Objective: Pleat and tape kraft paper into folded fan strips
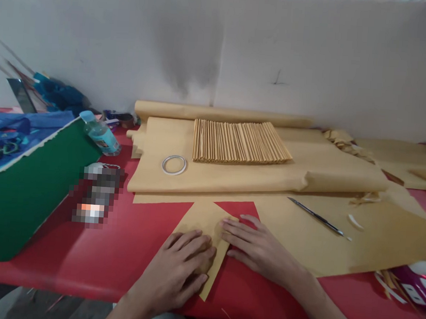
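Note:
A piece of brown kraft paper (198,220) with a narrow folded strip along its right side lies on the red tabletop in front of me. My left hand (180,264) rests on it, fingers spread and slightly bent, thumb near the strip's lower end. From the right, my right hand (260,245) reaches in with fingers stretched out, the tips pressing on the upper part of the fold. Neither hand grips anything visible. Beyond them, a pleated row of folded brown paper (241,143) sits on larger brown sheets (163,136). The paper under my palms is hidden.
A roll of tape (174,165) lies on the sheets, and a craft knife (318,217) lies to the right. At left are a green board (39,191), a plastic bottle (101,134) and a pixelated object (99,193). A white partition (242,54) closes the back.

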`<state>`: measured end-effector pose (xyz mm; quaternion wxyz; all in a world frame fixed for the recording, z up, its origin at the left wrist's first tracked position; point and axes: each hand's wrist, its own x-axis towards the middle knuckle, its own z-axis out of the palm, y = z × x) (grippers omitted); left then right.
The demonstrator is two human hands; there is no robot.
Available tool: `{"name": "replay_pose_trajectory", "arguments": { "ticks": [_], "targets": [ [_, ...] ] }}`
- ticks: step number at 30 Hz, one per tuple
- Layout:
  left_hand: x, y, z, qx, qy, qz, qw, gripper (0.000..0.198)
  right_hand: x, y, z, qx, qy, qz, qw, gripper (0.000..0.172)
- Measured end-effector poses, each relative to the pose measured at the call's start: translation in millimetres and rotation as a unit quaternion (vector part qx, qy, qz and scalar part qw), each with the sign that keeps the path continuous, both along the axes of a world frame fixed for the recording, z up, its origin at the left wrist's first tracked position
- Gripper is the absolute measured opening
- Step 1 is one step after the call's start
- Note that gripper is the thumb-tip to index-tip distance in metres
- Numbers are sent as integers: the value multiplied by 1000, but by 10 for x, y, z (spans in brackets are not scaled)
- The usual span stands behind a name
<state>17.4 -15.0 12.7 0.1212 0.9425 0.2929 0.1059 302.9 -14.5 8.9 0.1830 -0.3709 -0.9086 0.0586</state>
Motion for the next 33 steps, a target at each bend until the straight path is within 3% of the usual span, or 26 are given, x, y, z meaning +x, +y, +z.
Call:
{"name": "replay_pose_trajectory", "arguments": {
  "ticks": [6, 10, 13, 15, 17, 19, 24, 33],
  "targets": [
    [35, -29, 8, 2, -8, -4, 1000, 53, -11, -4, 2, -4, -5, -1, 1000, 38],
    [-26, 5, 2, 11, -24, 21, 999, 43, -2, -33, -69, 4, 12, -6, 1000, 43],
    [-350, 213, 85, 65, -65, 158, 983, 35, 19, -41, -137, 2, 19, -6, 1000, 46],
    [-687, 405, 206, 119, -76, 305, 942, 35, 28, -41, -168, 5, 19, -8, 1000, 46],
    [-1039, 576, 331, 157, -30, 432, 887, 43, 30, -39, -182, 13, 16, -6, 1000, 44],
    [-1332, 691, 409, 158, 25, 514, 843, 50, 28, -37, -183, 21, 11, -3, 1000, 43],
    [-1644, 817, 399, 41, 68, 504, 860, 57, 25, -35, -171, 21, 0, -4, 1000, 40],
    [-1531, 1145, 487, -18, 132, 498, 857, 72, 27, -31, -178, 23, 18, -9, 1000, 39]
  ]
}}
